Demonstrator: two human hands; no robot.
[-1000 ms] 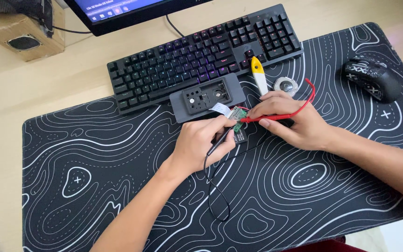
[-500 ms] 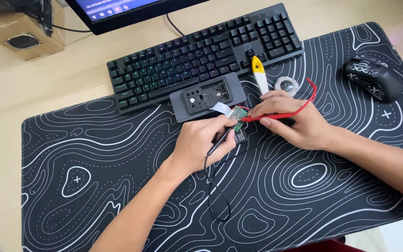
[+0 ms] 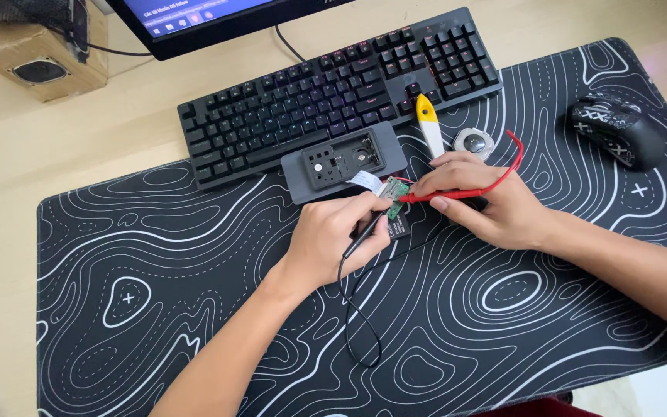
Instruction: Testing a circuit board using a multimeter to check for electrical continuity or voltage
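Just below the grey plastic case (image 3: 344, 161), the left hand (image 3: 332, 239) is pinching a black probe (image 3: 364, 236) and the right hand (image 3: 496, 202) a red probe (image 3: 445, 194), both tips meeting the small green circuit board (image 3: 395, 196). Steadying wrists on the soft patterned mat (image 3: 194, 309) seems wise, keeping tips from slipping.

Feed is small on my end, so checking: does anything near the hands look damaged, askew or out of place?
Nothing looks damaged or spilled. The grey case lies open at an angle against the keyboard, its small green board pulled out on a ribbon. The left hand holds a black probe, the right hand a red one, both at the board.
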